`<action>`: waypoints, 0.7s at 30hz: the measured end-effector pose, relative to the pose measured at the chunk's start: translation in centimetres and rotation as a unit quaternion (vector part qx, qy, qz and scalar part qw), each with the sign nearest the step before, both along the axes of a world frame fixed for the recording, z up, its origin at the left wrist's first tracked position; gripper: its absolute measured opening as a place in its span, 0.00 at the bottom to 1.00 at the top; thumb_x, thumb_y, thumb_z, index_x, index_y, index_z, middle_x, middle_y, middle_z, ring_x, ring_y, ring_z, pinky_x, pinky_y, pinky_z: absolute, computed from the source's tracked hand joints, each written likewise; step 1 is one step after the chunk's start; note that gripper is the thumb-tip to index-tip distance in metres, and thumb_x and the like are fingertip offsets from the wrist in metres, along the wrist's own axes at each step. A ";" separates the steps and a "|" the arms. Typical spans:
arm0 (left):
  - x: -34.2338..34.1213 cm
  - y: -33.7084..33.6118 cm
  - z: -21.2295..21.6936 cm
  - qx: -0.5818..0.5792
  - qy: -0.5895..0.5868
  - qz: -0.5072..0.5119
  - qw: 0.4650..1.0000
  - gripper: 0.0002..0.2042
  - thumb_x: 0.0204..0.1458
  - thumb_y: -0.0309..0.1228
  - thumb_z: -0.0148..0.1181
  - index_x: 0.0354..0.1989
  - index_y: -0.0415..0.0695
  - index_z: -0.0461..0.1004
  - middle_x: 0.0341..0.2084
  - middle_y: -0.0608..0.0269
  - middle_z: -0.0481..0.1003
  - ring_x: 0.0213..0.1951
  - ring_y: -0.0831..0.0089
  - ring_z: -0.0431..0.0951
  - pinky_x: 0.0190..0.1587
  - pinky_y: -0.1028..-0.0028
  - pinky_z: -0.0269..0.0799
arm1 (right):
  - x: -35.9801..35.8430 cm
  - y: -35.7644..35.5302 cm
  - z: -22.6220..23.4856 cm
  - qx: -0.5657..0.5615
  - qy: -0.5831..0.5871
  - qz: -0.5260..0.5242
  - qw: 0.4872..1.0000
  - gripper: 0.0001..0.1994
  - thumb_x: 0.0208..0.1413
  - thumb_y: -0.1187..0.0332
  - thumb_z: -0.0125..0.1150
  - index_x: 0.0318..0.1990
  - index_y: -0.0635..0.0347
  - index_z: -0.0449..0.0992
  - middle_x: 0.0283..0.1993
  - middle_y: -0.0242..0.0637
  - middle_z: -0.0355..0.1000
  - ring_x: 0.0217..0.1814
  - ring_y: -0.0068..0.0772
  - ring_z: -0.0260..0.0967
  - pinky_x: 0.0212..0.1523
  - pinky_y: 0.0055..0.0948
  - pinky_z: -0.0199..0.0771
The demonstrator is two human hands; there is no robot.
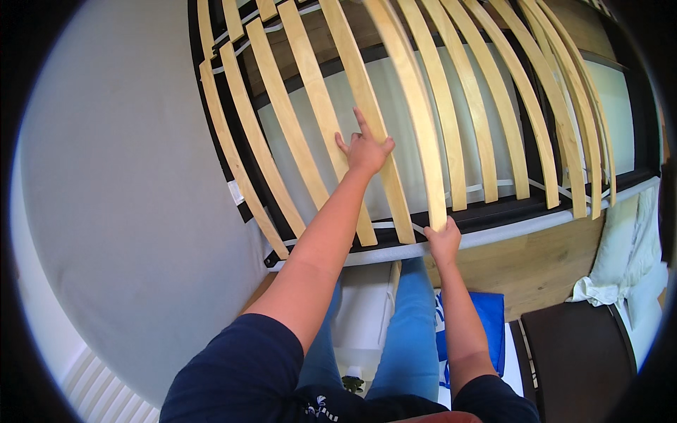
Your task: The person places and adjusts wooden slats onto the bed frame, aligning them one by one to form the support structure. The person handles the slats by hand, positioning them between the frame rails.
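Head view: 2 bare hands on a slatted bed base.

Left hand [365, 149] lies flat with fingers spread on 1 pale wooden slat [367, 113] near the middle of the bed frame [233, 162], pressing on it without closing around anything. Right hand [443, 241] is curled over the near end of a neighbouring slat [417, 113], just where it meets the dark side rail [536, 211]; how tightly the fingers wrap it cannot be told. A white strap [493, 189] runs across the slats close to that rail. Below, the person's jeans [410, 331] stand beside a blue bag [486, 317], with a dark chair [578, 345] at lower right.
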State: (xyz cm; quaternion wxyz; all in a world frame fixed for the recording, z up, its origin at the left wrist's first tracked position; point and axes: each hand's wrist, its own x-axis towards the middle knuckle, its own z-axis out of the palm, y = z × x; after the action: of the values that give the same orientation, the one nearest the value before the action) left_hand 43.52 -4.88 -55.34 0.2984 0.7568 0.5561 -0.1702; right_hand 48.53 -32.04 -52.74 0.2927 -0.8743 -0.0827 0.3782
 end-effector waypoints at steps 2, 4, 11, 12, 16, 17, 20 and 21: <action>-0.1 0.1 0.0 -0.010 0.002 0.001 1.000 0.56 0.49 0.51 0.55 0.69 0.43 0.15 0.37 0.58 0.78 0.51 0.60 0.72 0.68 0.47 0.16 | -0.5 0.4 0.1 0.025 -0.023 -0.025 0.999 0.13 0.35 0.70 0.65 0.30 0.65 0.71 0.26 0.45 0.71 0.28 0.40 0.71 0.34 0.35 0.71; -0.1 0.2 0.0 -0.009 0.003 0.002 1.000 0.55 0.49 0.51 0.55 0.69 0.43 0.15 0.37 0.58 0.78 0.50 0.60 0.72 0.68 0.47 0.16 | -1.2 0.1 -0.4 0.037 -0.026 -0.040 0.998 0.13 0.35 0.71 0.65 0.30 0.64 0.70 0.25 0.44 0.71 0.28 0.39 0.70 0.33 0.34 0.70; -1.0 0.3 0.0 -0.007 0.009 -0.006 1.000 0.55 0.50 0.51 0.55 0.69 0.42 0.15 0.38 0.54 0.78 0.51 0.58 0.73 0.67 0.45 0.17 | -1.7 2.1 0.1 -0.011 -0.066 -0.043 0.997 0.16 0.32 0.69 0.67 0.32 0.63 0.73 0.31 0.49 0.74 0.36 0.55 0.73 0.38 0.43 0.72; -1.0 0.5 0.1 -0.004 0.013 -0.007 1.000 0.55 0.50 0.51 0.55 0.68 0.42 0.15 0.39 0.53 0.78 0.51 0.57 0.73 0.67 0.44 0.17 | -1.5 2.7 -0.2 -0.026 -0.073 -0.041 0.996 0.16 0.32 0.69 0.68 0.31 0.63 0.72 0.31 0.50 0.74 0.36 0.56 0.73 0.38 0.44 0.72; -1.5 0.2 -0.7 0.029 0.014 -0.019 0.999 0.56 0.49 0.53 0.56 0.69 0.44 0.15 0.39 0.54 0.78 0.48 0.56 0.74 0.67 0.44 0.19 | -1.0 2.8 -1.0 -0.069 -0.100 -0.008 0.993 0.19 0.34 0.67 0.72 0.34 0.64 0.71 0.35 0.53 0.74 0.41 0.59 0.72 0.41 0.47 0.71; -1.1 0.3 -1.2 0.044 0.030 -0.025 0.998 0.57 0.49 0.54 0.56 0.69 0.44 0.15 0.40 0.53 0.78 0.48 0.55 0.75 0.67 0.43 0.20 | -1.2 1.5 -3.2 -0.054 -0.155 0.010 0.986 0.23 0.35 0.64 0.75 0.37 0.66 0.71 0.38 0.54 0.73 0.43 0.60 0.71 0.43 0.48 0.71; -2.1 0.4 -1.8 0.051 0.030 -0.018 0.998 0.57 0.49 0.55 0.56 0.69 0.44 0.15 0.40 0.50 0.78 0.48 0.53 0.75 0.66 0.42 0.21 | -0.7 0.8 -4.5 -0.010 -0.092 0.062 0.994 0.27 0.38 0.60 0.77 0.40 0.67 0.70 0.40 0.56 0.72 0.45 0.61 0.69 0.45 0.47 0.70; -2.1 0.0 -1.1 0.046 0.039 -0.028 0.998 0.56 0.50 0.56 0.55 0.69 0.44 0.15 0.40 0.50 0.78 0.47 0.53 0.76 0.66 0.41 0.22 | -0.5 1.0 -4.3 -0.026 -0.076 0.073 0.994 0.25 0.39 0.60 0.76 0.39 0.67 0.69 0.40 0.55 0.72 0.46 0.61 0.69 0.46 0.47 0.69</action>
State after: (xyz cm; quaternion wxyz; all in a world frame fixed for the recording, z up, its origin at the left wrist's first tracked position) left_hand 41.46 -4.90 -56.47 0.2364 0.7777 0.5534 -0.1818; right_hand 48.08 -31.03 -57.01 0.2340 -0.8996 -0.1589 0.3328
